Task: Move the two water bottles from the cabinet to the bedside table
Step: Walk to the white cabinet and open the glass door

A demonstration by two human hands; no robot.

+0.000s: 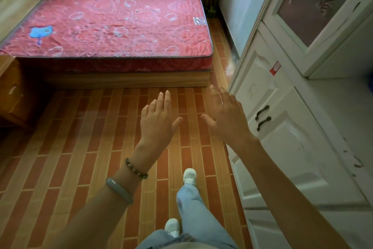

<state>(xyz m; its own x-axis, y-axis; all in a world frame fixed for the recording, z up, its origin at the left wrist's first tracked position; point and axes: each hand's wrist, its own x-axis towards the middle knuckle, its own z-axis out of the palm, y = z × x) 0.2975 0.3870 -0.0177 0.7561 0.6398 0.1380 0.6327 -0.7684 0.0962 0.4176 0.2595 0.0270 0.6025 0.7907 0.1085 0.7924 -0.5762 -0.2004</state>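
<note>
My left hand [156, 120] and my right hand [225, 116] are stretched out in front of me over the floor, palms down, fingers apart, both holding nothing. A white cabinet [282, 131] with dark door handles [262, 117] stands to the right, its lower doors closed; my right hand is just left of it. A wooden bedside table [12, 91] shows at the left edge, next to the bed. No water bottles are visible; a blue shape at the right edge, on the cabinet's counter, is too cropped to identify.
A bed with a red plastic-wrapped mattress [113, 26] lies ahead. The floor [80, 147] is orange brick-patterned tile. The cabinet's glass upper door [314, 6] stands top right. My legs in jeans and white shoes [189, 176] are below.
</note>
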